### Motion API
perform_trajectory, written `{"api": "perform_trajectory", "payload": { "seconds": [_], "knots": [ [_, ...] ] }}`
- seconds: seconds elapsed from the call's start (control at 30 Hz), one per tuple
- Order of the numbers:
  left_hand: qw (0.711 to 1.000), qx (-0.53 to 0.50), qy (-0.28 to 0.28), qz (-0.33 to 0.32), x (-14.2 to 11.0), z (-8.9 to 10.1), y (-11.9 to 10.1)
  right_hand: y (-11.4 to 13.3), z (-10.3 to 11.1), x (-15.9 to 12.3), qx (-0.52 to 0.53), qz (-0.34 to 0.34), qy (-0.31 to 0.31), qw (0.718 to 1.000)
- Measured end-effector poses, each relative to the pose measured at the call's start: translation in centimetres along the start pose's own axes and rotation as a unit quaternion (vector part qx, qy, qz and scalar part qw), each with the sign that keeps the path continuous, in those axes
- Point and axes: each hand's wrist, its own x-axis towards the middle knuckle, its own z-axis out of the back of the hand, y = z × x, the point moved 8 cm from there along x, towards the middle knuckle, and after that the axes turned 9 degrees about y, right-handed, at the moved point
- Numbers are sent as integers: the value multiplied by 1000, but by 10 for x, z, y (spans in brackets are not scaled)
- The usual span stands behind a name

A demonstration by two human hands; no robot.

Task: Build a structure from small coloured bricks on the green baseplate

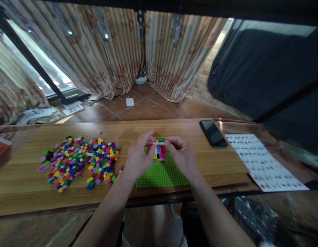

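the left hand (139,156) and right hand (184,156) pinch a multicoloured brick build (160,151) at its far corners, fingers narrowed on it. it is over the far half of a green baseplate (161,176), loose bricks (72,171) lying to the left on the wooden surface (215,166)

With left hand (139,155) and right hand (184,156), we grip the multicoloured plastic-brick structure (159,151) over a green studded baseplate (161,176)

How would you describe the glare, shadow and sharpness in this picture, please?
Head view: glare washes out the window; the dark cloth at right loses detail in shadow; the brick build looks soft; marks on the printed sheet are too small to read.
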Motion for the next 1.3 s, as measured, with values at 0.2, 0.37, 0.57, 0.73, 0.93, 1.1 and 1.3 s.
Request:
{"api": "perform_trajectory", "payload": {
  "seconds": [0.2,0.37,0.57,0.73,0.93,1.1,1.3],
  "knots": [
    [995,-31,-69,62,1,19,23,-13,7,5,33,-27,4,999],
    [998,-11,-32,62,0,11,22,-6,0,3,-11,-19,37,999],
    [998,1,-11,57,1,6,21,-15,1,4,-27,-38,51,998],
    [998,5,-3,61,1,5,23,-25,-1,4,-39,-57,63,996],
    [998,15,8,67,1,3,22,-23,-2,4,-66,-55,61,994],
    [997,21,12,70,1,3,21,-17,-1,3,-74,-48,52,995],
    [997,23,17,73,1,4,20,-15,0,3,-75,-58,32,995]
  ]
}}
